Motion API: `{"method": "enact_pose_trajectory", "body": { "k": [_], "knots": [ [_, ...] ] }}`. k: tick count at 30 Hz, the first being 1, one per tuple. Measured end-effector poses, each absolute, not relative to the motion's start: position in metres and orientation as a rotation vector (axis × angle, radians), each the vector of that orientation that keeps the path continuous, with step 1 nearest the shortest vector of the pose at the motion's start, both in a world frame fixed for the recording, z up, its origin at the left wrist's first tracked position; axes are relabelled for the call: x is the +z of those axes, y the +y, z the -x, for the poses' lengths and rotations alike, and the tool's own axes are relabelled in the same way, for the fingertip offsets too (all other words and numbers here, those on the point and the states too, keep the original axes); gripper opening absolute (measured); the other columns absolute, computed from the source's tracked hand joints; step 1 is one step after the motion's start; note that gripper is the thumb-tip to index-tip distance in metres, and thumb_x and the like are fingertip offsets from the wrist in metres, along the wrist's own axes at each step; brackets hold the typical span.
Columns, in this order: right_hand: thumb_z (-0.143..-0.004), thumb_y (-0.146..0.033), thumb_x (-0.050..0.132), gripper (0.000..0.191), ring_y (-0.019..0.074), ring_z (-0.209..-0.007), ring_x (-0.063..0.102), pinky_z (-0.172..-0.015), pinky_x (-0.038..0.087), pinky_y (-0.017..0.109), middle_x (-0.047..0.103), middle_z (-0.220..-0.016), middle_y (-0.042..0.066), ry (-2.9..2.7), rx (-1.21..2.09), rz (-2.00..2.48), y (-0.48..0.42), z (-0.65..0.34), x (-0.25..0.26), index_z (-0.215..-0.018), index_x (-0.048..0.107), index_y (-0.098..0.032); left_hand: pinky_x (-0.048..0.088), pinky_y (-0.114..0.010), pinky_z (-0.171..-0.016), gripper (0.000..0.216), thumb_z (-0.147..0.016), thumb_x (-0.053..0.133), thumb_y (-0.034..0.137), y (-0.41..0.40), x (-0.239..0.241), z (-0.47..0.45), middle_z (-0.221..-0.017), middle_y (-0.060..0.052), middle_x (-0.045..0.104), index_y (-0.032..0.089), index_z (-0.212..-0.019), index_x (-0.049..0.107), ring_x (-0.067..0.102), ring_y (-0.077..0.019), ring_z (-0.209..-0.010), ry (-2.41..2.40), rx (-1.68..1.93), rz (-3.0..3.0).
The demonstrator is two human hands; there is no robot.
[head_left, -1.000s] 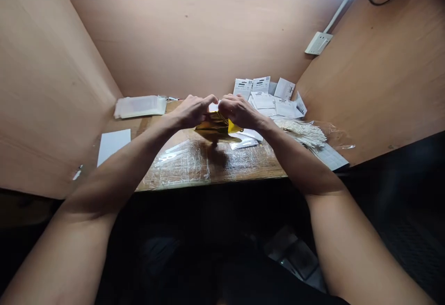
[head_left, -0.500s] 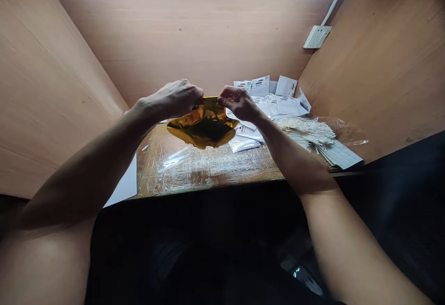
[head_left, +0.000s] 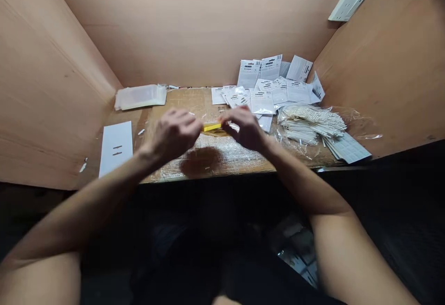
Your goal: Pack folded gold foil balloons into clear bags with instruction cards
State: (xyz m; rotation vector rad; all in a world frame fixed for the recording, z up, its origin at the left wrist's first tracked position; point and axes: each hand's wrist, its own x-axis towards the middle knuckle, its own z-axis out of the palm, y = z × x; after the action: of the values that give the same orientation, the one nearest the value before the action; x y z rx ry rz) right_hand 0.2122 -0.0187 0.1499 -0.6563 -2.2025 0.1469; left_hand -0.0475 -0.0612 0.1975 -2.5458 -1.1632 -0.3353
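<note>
Between my two hands a shiny gold foil piece [head_left: 212,127] is stretched; it shows only as a narrow bright yellow strip, with a darker fold under it. My left hand [head_left: 179,131] is closed on its left end, the fingers curled and a little blurred. At the right end, my right hand [head_left: 243,126] pinches it between thumb and fingers. Both hands are above the table, and a dark shadow falls on the plastic-covered wood below. Whether the foil is a flat balloon or a sheet I cannot tell.
Printed white cards in clear bags [head_left: 262,102] are heaped at the back right. A bundle of white sticks [head_left: 313,124] lies before them. Clear plastic sleeves [head_left: 141,97] are stacked back left, near a white slotted card [head_left: 116,149]. Wooden walls [head_left: 208,31] enclose three sides.
The foil has gone from a hanging, open gold sheet to a thin strip seen edge-on. Both hands have come lower and nearer. The view has tilted, uncovering the sleeves at left.
</note>
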Motion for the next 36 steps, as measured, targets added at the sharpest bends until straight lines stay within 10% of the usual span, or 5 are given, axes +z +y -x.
{"method": "enact_pose_trajectory", "body": {
  "k": [8, 13, 18, 26, 36],
  "knots": [
    [-0.109, -0.019, 0.054, 0.022, 0.0247, -0.123, 0.075, -0.107, 0.042, 0.046, 0.083, -0.122, 0.007, -2.461, 0.362, 0.739, -0.119, -0.198, -0.002, -0.102, 0.073, -0.026, 0.058, -0.048, -0.098, 0.023, -0.102, 0.058, 0.017, -0.155, 0.009, 0.069, -0.118, -0.009, 0.082, 0.026, -0.111, 0.076, 0.076, -0.0311, -0.12, -1.236, -0.733, 2.83],
    [-0.111, -0.029, 0.051, 0.027, 0.0222, -0.081, 0.072, -0.081, 0.046, 0.036, 0.08, -0.089, 0.008, -2.335, 0.609, 1.209, -0.093, -0.173, 0.012, -0.098, 0.072, -0.019, 0.061, -0.045, -0.103, 0.048, -0.104, 0.062, 0.026, -0.152, -0.005, 0.087, -0.129, -0.015, 0.078, 0.019, -0.151, 0.058, 0.077, -0.0302, -0.119, -1.616, -1.169, 2.559],
    [-0.107, -0.025, 0.059, 0.024, 0.0253, -0.092, 0.072, -0.077, 0.045, 0.032, 0.082, -0.103, 0.015, -2.559, 0.726, 1.595, -0.047, -0.134, 0.057, -0.093, 0.077, -0.015, 0.042, -0.063, -0.126, 0.065, -0.097, 0.077, 0.04, -0.131, 0.008, 0.095, -0.168, -0.023, 0.049, 0.018, -0.156, 0.059, 0.042, -0.0454, -0.16, -1.405, -0.662, 2.734],
    [-0.11, -0.038, 0.061, 0.032, 0.0337, -0.124, 0.065, -0.103, 0.044, 0.046, 0.069, -0.139, 0.023, -2.807, 0.154, 1.062, -0.103, -0.158, 0.058, -0.132, 0.067, -0.015, 0.054, -0.056, -0.113, 0.048, -0.106, 0.047, 0.009, -0.146, -0.006, 0.102, -0.155, -0.013, 0.066, 0.019, -0.147, 0.07, 0.058, -0.0381, -0.149, -1.245, -0.522, 2.884],
    [-0.1, -0.023, 0.063, 0.019, 0.0248, -0.092, 0.069, -0.078, 0.041, 0.03, 0.079, -0.101, 0.017, -2.543, 0.767, 1.578, -0.018, -0.134, 0.052, -0.094, 0.078, -0.013, 0.054, -0.042, -0.079, 0.027, -0.109, 0.049, 0.027, -0.077, 0.056, 0.106, -0.096, -0.017, 0.074, 0.013, -0.106, 0.072, 0.069, -0.0307, -0.086, -1.985, -0.068, 2.611]
  ]
}}
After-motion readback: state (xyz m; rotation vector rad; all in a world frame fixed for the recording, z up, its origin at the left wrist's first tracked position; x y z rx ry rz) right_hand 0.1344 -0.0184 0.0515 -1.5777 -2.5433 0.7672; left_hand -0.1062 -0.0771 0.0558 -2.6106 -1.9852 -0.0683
